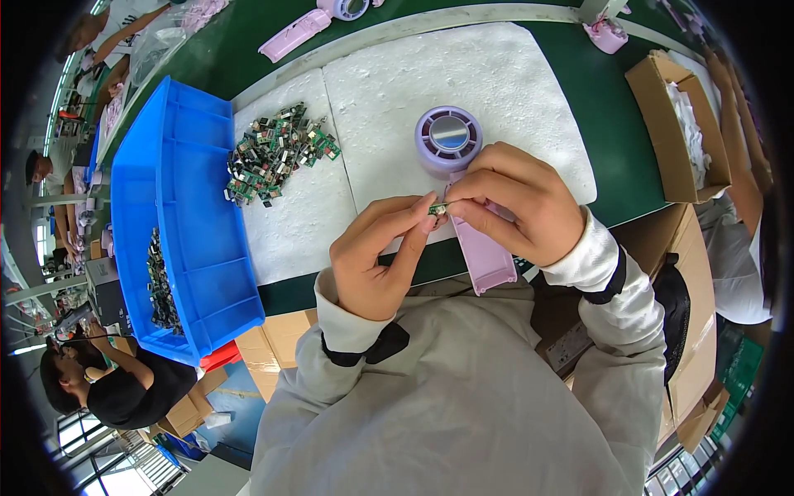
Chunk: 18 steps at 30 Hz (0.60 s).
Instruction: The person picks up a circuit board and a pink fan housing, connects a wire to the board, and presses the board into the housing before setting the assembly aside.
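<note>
Between the fingertips of my left hand (382,248) is a small green circuit board (437,210), pinched near the middle of the work area. My right hand (523,202) closes its thumb and forefinger at the board's right end; whether it grips the board or a fine wire is too small to tell. Under my right hand lies a purple handheld fan with a round head (449,139) and a pink open handle shell (484,256) pointing toward me. Part of the handle is hidden by my fingers.
White foam sheets (397,83) cover the green table. A pile of small circuit boards (277,153) lies at left, beside a blue bin (203,240) holding more boards. A cardboard box (682,124) stands at right. Another pink fan (298,33) lies beyond the rail; other people sit at both sides.
</note>
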### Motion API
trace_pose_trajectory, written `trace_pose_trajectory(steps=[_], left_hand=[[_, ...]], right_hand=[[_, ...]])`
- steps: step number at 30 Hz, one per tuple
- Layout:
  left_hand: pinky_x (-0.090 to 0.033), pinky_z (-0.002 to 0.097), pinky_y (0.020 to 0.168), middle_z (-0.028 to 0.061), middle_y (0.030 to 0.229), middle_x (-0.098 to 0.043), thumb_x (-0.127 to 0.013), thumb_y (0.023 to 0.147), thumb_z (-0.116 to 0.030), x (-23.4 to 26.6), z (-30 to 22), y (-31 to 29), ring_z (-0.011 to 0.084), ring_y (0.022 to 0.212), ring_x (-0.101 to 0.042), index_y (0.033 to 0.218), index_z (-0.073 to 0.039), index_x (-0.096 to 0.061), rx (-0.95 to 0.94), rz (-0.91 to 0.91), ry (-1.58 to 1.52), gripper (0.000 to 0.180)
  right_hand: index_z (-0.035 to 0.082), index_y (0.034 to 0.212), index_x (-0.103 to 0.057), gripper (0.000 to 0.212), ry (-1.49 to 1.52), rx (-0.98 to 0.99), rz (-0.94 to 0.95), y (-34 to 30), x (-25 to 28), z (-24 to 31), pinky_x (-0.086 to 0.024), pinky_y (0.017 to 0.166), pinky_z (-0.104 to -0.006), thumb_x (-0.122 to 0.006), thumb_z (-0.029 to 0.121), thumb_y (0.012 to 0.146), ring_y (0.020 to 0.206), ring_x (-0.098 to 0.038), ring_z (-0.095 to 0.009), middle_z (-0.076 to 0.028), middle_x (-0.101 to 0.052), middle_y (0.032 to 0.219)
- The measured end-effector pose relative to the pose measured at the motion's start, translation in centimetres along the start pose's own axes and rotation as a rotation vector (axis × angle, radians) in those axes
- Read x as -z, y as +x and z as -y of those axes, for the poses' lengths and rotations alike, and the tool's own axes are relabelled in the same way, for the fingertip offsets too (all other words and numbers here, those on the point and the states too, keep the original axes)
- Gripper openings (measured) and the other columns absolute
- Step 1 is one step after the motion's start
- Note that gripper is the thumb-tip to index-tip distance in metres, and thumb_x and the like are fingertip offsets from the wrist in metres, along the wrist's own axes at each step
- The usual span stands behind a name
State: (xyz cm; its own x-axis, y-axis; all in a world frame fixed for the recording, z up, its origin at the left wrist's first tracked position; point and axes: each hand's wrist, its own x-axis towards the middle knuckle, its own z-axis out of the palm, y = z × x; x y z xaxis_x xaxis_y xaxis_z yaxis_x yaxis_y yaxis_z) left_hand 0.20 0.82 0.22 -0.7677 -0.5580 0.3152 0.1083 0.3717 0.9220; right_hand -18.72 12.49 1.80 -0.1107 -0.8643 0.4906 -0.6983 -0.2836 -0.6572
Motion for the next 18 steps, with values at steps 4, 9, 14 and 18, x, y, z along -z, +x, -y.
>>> trace_pose_trajectory(steps=[4,9,14,18], left_hand=[[-0.059,0.0284,0.08,0.0168,0.109,-0.071,-0.067,0.093,0.009,-0.6,-0.3,-0.5,0.0224,0.093,-0.073,0.122,0.001,-0.072,-0.008,-0.085,0.079,0.03],[-0.06,0.0297,0.08,0.017,0.113,-0.069,-0.067,0.092,0.011,-2.4,-0.3,-1.7,0.0236,0.094,-0.073,0.123,0.003,-0.071,-0.097,-0.227,0.332,0.032],[-0.061,0.0302,0.08,0.018,0.118,-0.065,-0.066,0.09,0.014,-3.3,-0.1,-2.2,0.0247,0.095,-0.073,0.124,0.007,-0.068,-0.209,-0.314,0.449,0.035],[-0.057,0.0289,0.072,0.0153,0.109,-0.069,-0.069,0.091,0.01,-3.8,0.4,-1.8,0.021,0.087,-0.071,0.124,0.001,-0.072,-0.243,-0.399,0.466,0.034]], right_hand=[[0.0,0.098,-0.072,0.013,0.013,-0.101,-0.116,-0.1,-1.2,1.9,-0.047,0.063,-0.031,-0.075,-0.001,0.086,0.072,-0.058,-0.019,-0.008,-0.06,0.085],[-0.001,0.098,-0.073,0.014,0.113,-0.347,-0.202,-0.5,-2.5,3.6,-0.042,0.057,-0.0258,-0.073,-0.006,0.085,0.063,-0.051,-0.011,-0.005,-0.058,0.08],[-0.001,0.099,-0.073,0.017,0.129,-0.403,-0.319,-0.4,-4.0,4.9,-0.041,0.055,-0.0248,-0.074,-0.007,0.084,0.062,-0.049,-0.009,-0.004,-0.056,0.079],[-0.001,0.099,-0.074,0.018,0.074,-0.409,-0.354,-0.2,-4.6,5.2,-0.041,0.056,-0.0244,-0.075,-0.008,0.083,0.062,-0.049,-0.009,-0.003,-0.056,0.078]])
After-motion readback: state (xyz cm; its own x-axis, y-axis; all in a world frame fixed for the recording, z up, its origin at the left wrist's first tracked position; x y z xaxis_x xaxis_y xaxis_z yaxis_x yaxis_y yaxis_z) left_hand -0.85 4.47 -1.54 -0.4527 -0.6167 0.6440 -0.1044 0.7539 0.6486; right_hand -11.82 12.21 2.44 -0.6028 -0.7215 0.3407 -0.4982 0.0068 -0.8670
